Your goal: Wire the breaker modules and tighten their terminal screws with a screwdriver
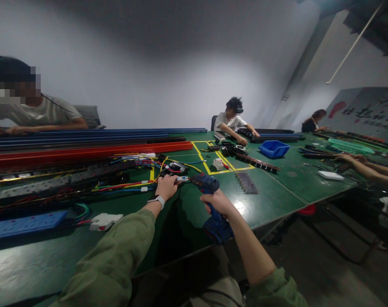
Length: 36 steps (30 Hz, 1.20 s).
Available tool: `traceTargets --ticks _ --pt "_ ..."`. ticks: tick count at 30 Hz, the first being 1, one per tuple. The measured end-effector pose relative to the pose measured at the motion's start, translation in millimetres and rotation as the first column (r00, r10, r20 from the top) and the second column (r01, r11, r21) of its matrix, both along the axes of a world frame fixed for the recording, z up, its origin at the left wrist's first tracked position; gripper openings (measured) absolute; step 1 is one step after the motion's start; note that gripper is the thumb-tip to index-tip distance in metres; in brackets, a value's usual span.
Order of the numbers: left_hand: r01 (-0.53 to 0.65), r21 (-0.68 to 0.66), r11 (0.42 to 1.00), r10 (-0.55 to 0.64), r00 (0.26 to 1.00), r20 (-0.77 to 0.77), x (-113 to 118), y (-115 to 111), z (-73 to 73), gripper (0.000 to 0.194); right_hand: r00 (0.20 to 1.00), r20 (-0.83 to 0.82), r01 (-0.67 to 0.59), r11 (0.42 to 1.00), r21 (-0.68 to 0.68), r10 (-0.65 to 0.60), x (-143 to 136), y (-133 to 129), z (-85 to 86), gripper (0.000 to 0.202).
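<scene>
My right hand (218, 202) is wrapped round the grip of a blue cordless drill (207, 183), whose nose points left. At its tip is a small white electrical part (182, 179), pinched in my left hand (167, 187). Whether the bit touches that part I cannot tell. Just beyond my left hand lie a black component (175, 167) and a bundle of coloured wires (142, 162). A white breaker-like block (218, 163) sits on the table past the drill. Nearer me on the left, another white block (106, 221) is joined to wires beside a blue socket strip (27, 225).
Long red (85, 152) and blue rails (85, 135) lie across the left of the green table (283, 200). A blue bin (273, 149) and a blurred dark flat object (246, 181) are at right. Co-workers sit across; another person's hands (350, 161) reach in from the right.
</scene>
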<state>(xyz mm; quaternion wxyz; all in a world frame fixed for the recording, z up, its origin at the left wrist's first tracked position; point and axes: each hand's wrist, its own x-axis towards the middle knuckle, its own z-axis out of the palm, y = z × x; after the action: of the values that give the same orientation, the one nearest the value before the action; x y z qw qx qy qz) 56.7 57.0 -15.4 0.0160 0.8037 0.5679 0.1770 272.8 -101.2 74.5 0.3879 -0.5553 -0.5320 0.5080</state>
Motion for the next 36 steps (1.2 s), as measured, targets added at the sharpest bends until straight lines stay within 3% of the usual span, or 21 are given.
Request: traceTargets --ticks 25,36 --pt "0.003 -0.001 1.000 -0.003 1.000 0.012 -0.8 -0.4 0.0 0.032 0.999 0.006 -0.034 0.999 0.012 0.034 4.7 6.6 -8.5 0.009" --pt "0.010 0.036 0.999 -0.010 1.000 0.001 -1.6 3.4 -6.5 0.032 1.000 -0.008 -0.026 1.000 0.011 0.026 4.3 7.1 -11.2 0.012"
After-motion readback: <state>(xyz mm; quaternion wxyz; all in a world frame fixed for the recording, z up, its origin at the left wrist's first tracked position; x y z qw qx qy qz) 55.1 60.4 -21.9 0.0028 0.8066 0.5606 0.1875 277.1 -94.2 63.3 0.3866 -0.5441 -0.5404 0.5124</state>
